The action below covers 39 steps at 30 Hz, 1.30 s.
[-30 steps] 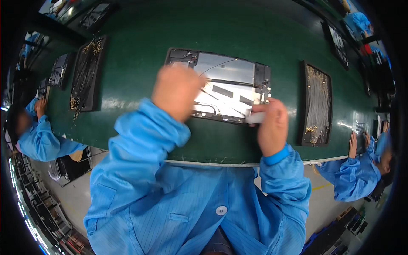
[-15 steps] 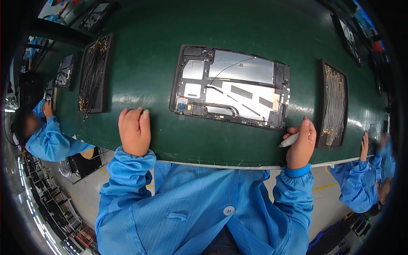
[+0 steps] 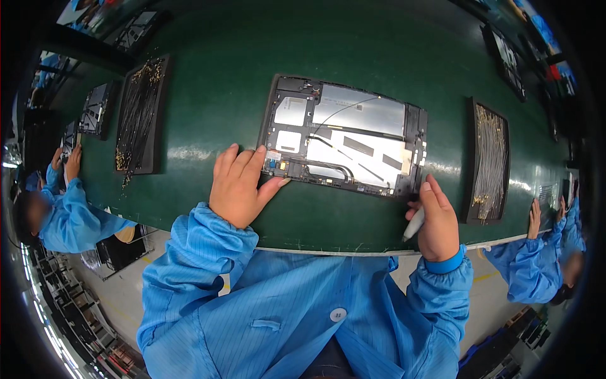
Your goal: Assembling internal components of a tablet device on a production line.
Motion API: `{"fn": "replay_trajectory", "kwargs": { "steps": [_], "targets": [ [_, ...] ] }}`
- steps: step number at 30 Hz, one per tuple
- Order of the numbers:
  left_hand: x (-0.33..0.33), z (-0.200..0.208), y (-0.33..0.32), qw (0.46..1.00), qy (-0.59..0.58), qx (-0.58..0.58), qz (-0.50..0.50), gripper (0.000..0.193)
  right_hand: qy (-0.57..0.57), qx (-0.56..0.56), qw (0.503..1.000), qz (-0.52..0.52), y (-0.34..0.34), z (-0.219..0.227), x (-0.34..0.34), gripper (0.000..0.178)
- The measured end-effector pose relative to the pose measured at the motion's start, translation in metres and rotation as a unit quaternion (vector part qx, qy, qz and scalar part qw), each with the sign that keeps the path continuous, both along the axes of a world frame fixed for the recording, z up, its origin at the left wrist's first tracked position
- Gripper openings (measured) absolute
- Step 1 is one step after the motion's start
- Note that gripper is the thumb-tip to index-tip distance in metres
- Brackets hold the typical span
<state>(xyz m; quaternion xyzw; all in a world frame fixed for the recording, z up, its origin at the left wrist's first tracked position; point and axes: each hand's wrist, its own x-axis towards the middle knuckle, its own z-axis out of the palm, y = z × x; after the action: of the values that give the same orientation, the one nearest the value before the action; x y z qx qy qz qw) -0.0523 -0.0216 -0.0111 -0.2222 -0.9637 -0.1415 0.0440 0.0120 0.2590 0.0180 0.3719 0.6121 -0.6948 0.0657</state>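
Note:
An opened tablet back [image 3: 346, 136] with silver shielding, thin cables and a black frame lies on the green belt [image 3: 208, 88] before me. My left hand [image 3: 241, 183] rests flat on the belt, its fingertips touching the tablet's lower left corner. At the tablet's lower right corner my right hand [image 3: 435, 221] is closed around a small white pen-like tool [image 3: 413, 225], thumb against the frame's edge.
A black tray of thin gold-tipped wires [image 3: 140, 114] lies to the left, another such tray [image 3: 487, 161] to the right. More opened tablets [image 3: 95, 110] sit farther along. Co-workers in blue sleeves [image 3: 72, 208] [image 3: 536, 265] stand at both sides. The belt's near edge [image 3: 328, 251] runs just below my hands.
Both my hands drew back off the tablet toward the belt's near edge, then returned forward to its two lower corners. The white tool stays in my right hand.

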Motion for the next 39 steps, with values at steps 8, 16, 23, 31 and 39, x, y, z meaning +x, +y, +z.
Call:
{"fn": "replay_trajectory", "kwargs": {
  "steps": [8,16,23,31,39],
  "targets": [
    [-0.004,0.0,-0.007,0.997,0.013,0.072,-0.027,0.048,-0.06,-0.068,0.995,0.043,0.0,0.003,-0.005,0.041],
    [-0.01,0.003,-0.007,0.989,0.013,0.15,0.006,0.049,-0.061,-0.13,0.989,0.039,0.003,0.003,-0.011,0.03],
    [-0.008,-0.007,-0.008,0.959,0.022,0.264,0.096,0.067,-0.043,-0.17,0.979,0.1,-0.006,0.026,-0.062,0.028],
    [-0.011,0.012,-0.003,0.963,-0.056,0.203,0.166,0.057,0.013,-0.131,0.99,0.048,-0.04,0.017,-0.217,0.019],
    [-0.013,0.005,0.0,0.973,0.028,0.186,0.132,0.043,0.164,-0.085,0.977,-0.104,-0.03,-0.039,-0.246,0.046]
  ]
}}
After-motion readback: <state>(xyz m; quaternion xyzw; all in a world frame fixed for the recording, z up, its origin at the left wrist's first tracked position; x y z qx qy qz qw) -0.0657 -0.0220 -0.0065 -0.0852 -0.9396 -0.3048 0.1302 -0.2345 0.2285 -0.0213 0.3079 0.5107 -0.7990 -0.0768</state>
